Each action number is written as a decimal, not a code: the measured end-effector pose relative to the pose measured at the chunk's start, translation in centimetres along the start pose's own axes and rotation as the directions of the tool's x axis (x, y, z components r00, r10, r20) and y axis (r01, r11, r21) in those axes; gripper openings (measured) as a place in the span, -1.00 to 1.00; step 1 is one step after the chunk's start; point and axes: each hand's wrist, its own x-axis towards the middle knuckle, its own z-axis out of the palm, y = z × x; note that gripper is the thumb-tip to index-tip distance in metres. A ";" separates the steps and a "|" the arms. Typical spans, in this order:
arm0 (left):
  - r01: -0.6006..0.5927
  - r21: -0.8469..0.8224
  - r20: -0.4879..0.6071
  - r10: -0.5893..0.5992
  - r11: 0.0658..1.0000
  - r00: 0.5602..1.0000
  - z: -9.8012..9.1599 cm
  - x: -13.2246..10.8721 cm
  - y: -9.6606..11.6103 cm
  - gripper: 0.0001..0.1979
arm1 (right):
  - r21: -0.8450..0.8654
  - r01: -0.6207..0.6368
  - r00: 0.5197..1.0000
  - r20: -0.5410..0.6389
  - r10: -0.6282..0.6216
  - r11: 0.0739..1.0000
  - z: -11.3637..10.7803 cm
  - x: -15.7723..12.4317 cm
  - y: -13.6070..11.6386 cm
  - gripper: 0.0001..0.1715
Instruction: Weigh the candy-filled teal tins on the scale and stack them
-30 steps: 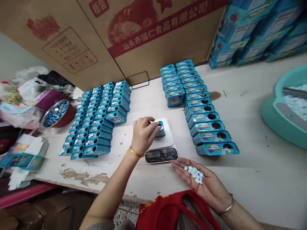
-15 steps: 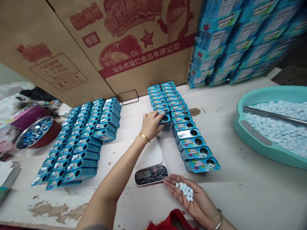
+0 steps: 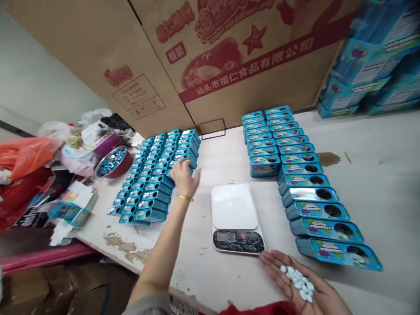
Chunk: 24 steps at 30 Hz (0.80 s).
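My left hand point(image 3: 185, 178) is at the right edge of the left block of blue candy boxes point(image 3: 156, 204), thumb apart from the curved fingers and nothing visible in it. Its fingertips partly cover the front box of one column; whether they touch it I cannot tell. Low on the right, my right hand point(image 3: 282, 284) lies palm up, cupping a small heap of pale blue candies point(image 3: 300, 282). Its fingertips are by the corner of a white kitchen scale point(image 3: 234, 208), whose pan is bare and display appears to read 0.0. Right of the scale stand two rows of blue boxes with round holes point(image 3: 323, 211).
A large printed cardboard carton point(image 3: 131, 57) stands behind. Stacked blue packs point(image 3: 364, 65) rise at back right. On the left are a red bowl of shiny blue wrapped pieces point(image 3: 124, 167), plastic bags point(image 3: 26, 153) and a torn blue box point(image 3: 70, 210). A wire loop point(image 3: 211, 136) stands by the carton.
My left hand has left the right-hand rows and moved left to the other block. The scale display dropped to about zero. My view swung left; the candies stay in my right palm.
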 end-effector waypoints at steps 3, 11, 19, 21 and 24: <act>0.079 0.219 0.140 -0.111 0.973 0.984 -0.7 -0.8 -5.0 -0.73 | -0.003 -0.033 0.999 -0.012 0.033 0.999 0.8 -0.1 0.4 -0.74; -0.340 0.148 0.412 0.255 0.929 0.875 -4.6 -0.5 -3.3 -0.82 | 0.038 -0.031 0.999 -0.037 0.033 0.999 2.4 -1.2 0.7 -0.72; -0.670 -0.135 0.470 0.642 0.730 0.605 -7.9 -2.6 7.8 -0.80 | 0.043 -0.004 1.000 -0.014 0.005 0.999 2.2 -1.8 0.8 -0.70; -0.678 -0.145 0.498 0.646 0.720 0.579 -7.1 -2.5 8.7 -0.81 | 0.049 -0.003 1.000 -0.002 0.003 0.999 2.1 -1.8 0.9 -0.70; -0.658 -0.183 0.487 0.649 0.730 0.584 -6.6 -2.2 8.6 -0.82 | 0.068 0.008 1.000 0.006 -0.009 0.998 1.9 -1.8 0.9 -0.70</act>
